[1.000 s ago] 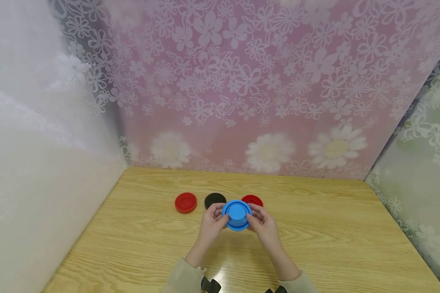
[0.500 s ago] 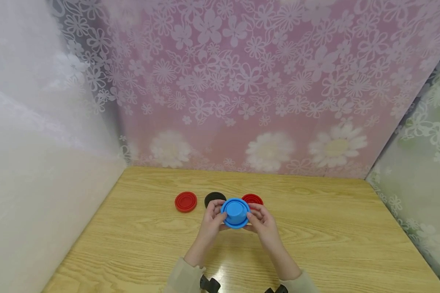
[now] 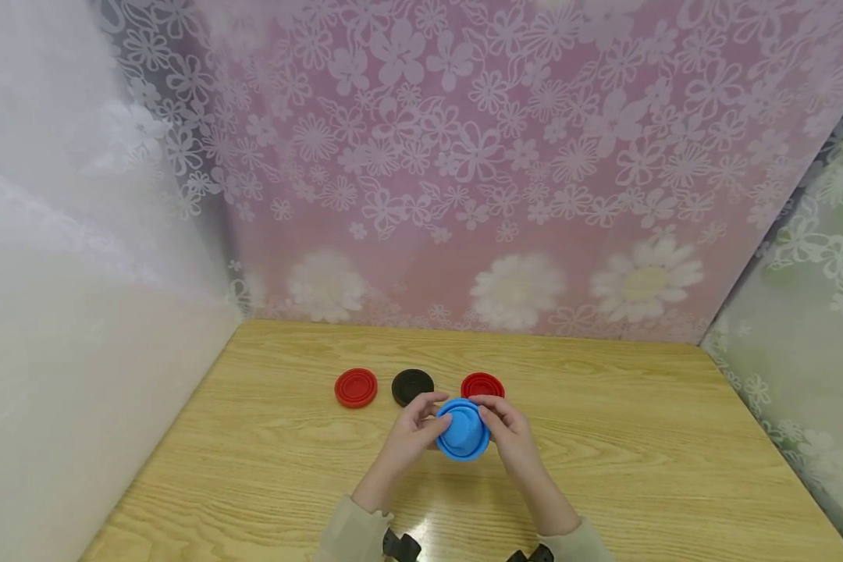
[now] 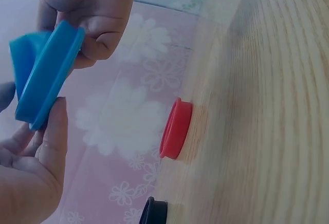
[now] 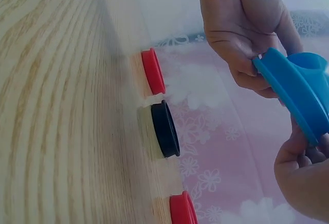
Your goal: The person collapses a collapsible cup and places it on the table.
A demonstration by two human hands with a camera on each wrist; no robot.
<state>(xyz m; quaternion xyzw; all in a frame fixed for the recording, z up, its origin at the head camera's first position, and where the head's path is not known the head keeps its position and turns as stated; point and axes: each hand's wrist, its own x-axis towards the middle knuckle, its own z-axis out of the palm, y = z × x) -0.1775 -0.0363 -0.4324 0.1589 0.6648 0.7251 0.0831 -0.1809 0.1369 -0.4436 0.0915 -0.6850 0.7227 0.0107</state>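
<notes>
Both hands hold a blue collapsible cup (image 3: 463, 439) above the table, its raised base turned up toward the head camera. On its left side the left hand (image 3: 413, 431) pinches it, thumb across the front near the base. The right hand (image 3: 511, 434) grips the opposite side of the rim, thumb on the front and fingers behind. In the left wrist view the cup (image 4: 49, 80) appears side-on, with a thick rim and the middle pushed out. From the right wrist view the rim of the cup (image 5: 293, 90) slants between the two hands.
Behind the hands on the wooden table (image 3: 267, 468) lie three flattened round cups in a row: a red one (image 3: 356, 388), a black one (image 3: 412, 386) and another red one (image 3: 482, 384). Flower-patterned curtains (image 3: 464, 195) stand at the back and sides.
The blue cup has moved slightly right and nearer the person, and its base has tilted. The left thumb lies further over the cup's front. The cups on the table have stayed put.
</notes>
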